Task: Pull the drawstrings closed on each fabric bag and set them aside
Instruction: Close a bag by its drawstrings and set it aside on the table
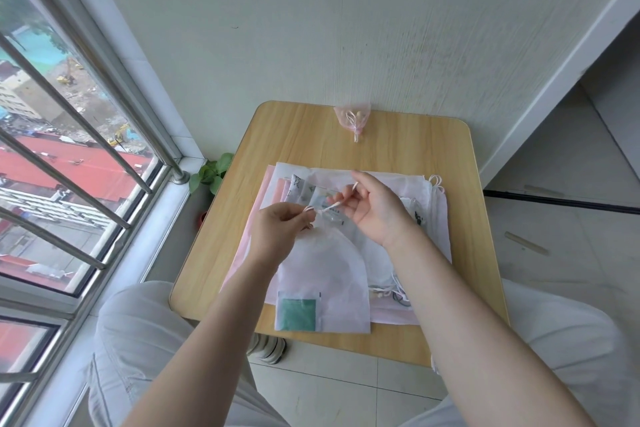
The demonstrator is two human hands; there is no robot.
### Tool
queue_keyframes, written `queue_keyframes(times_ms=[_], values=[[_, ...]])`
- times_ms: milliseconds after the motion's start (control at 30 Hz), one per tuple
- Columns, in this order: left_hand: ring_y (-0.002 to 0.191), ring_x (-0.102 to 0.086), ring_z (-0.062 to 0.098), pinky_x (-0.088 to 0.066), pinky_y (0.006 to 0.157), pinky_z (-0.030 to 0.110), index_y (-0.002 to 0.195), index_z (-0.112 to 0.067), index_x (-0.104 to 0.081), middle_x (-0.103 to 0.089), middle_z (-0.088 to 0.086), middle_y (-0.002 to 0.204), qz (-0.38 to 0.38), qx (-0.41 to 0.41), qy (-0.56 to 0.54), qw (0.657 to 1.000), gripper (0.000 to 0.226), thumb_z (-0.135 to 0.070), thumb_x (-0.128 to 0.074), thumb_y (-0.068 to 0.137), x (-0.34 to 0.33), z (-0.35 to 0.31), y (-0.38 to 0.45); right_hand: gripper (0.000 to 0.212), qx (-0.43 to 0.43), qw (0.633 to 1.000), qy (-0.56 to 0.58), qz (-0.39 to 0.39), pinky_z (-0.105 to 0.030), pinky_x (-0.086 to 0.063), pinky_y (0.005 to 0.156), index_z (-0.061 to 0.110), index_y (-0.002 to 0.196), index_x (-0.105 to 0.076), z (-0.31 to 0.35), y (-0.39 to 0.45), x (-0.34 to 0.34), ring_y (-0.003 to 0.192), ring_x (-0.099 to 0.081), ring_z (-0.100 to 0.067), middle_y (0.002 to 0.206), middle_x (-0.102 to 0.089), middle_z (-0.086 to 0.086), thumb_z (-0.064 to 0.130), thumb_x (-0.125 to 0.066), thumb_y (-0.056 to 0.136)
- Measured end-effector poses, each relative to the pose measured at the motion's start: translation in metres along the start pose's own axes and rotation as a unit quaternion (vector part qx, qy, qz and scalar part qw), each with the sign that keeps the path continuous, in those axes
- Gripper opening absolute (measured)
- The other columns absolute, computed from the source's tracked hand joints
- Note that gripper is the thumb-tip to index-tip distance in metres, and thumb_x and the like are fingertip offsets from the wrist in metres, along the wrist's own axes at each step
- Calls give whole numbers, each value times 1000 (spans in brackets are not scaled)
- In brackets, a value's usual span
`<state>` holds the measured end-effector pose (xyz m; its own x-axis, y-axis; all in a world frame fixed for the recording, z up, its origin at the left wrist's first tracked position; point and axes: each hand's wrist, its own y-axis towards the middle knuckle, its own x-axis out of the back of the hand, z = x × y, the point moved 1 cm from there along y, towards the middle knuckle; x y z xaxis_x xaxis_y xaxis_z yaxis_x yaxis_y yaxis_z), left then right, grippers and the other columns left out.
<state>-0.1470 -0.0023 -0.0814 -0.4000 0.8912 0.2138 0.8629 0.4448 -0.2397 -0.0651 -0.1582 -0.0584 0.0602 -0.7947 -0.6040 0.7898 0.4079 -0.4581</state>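
Note:
A sheer white fabric bag [325,284] with a green packet [297,315] inside hangs gathered at its neck above a pile of flat bags [391,250] on the wooden table [304,135]. My left hand [277,236] pinches one end of its white drawstring [323,210] at the neck. My right hand [374,211] pinches the other end, and the cord runs taut between both hands. A small pink bag [352,118], cinched shut, lies at the table's far edge by the wall.
A barred window [69,149] runs along the left. A green potted plant [211,173] stands between window and table. The wall is right behind the table. My knees [138,322] flank the near table edge, with a shoe [272,350] below.

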Motion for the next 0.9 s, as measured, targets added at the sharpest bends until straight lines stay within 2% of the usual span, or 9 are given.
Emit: queue_keyframes(times_ms=[67, 167, 300, 467, 600, 667, 733, 833, 900], values=[[71, -71, 20, -58, 74, 37, 71, -10, -73, -74, 7, 73, -22, 23, -39, 999, 18, -23, -78, 83, 4, 4, 4, 45, -6, 997, -79, -18, -28, -39, 50, 18, 58, -33, 2, -2, 1, 45, -27, -15, 52, -25, 0, 25, -55, 97], [64, -67, 19, -60, 75, 39, 68, -8, -69, -72, 10, 69, -70, 50, -68, 994, 21, -17, -75, 85, 7, 11, 6, 30, 36, 952, -298, -57, -27, -13, 48, 17, 72, -38, 4, -3, 6, 45, -17, -15, 54, -23, 0, 23, -58, 93], [60, -70, 21, -61, 69, 38, 76, -1, -68, -73, 13, 75, -82, 89, -60, 991, 19, -16, -74, 86, 2, 14, 0, 26, 106, 760, -642, -15, -28, -40, 60, 12, 82, -53, -1, -7, 0, 70, -53, -14, 77, -56, 4, 33, -68, 84], [52, -69, 25, -61, 67, 47, 78, -1, -61, -70, 13, 70, -73, 109, -28, 991, 20, -17, -68, 90, 12, 11, 5, 36, 56, 576, -814, 48, -33, -51, 74, 13, 92, -67, -5, -12, -6, 87, -63, -19, 95, -67, -1, 47, -70, 81], [59, -68, 24, -60, 65, 46, 96, -5, -58, -69, 5, 73, -68, 82, 144, 984, 16, -17, -63, 87, 16, 7, 7, 32, 40, 570, -818, 63, -28, -43, 64, 17, 98, -67, -3, -14, -12, 77, -56, -13, 86, -59, 5, 47, -66, 86], [74, -61, 14, -52, 64, 31, 109, -12, -54, -59, -2, 99, -86, -39, 257, 962, 28, -16, -66, 84, 17, 2, 6, 26, 48, 584, -807, 67, -26, -39, 60, 20, 100, -67, -4, -14, -14, 74, -51, -10, 81, -51, 13, 43, -66, 88], [86, -58, 9, -47, 73, 22, 107, -18, -61, -58, -8, 104, -19, -157, 239, 958, 24, -23, -69, 85, 14, -5, 7, 25, 60, 602, -794, 68, -28, -42, 65, 22, 99, -68, -4, -14, -14, 79, -53, -12, 83, -51, 14, 44, -68, 86], [77, -60, 6, -46, 69, 20, 91, -22, -71, -67, -9, 85, 110, -108, 205, 967, 15, -32, -60, 92, 3, -11, 3, 21, 81, 615, -782, 59, -27, -42, 65, 26, 94, -69, -4, -12, -13, 82, -56, -15, 92, -59, 7, 43, -70, 83], [63, -50, 9, -39, 58, 22, 82, -16, -69, -61, -5, 73, 125, -101, 260, 952, 25, -32, -55, 94, -1, -10, 2, 18, 84, 616, -781, 53, -26, -41, 62, 26, 92, -70, -4, -13, -12, 82, -58, -15, 94, -61, 6, 41, -71, 82]])
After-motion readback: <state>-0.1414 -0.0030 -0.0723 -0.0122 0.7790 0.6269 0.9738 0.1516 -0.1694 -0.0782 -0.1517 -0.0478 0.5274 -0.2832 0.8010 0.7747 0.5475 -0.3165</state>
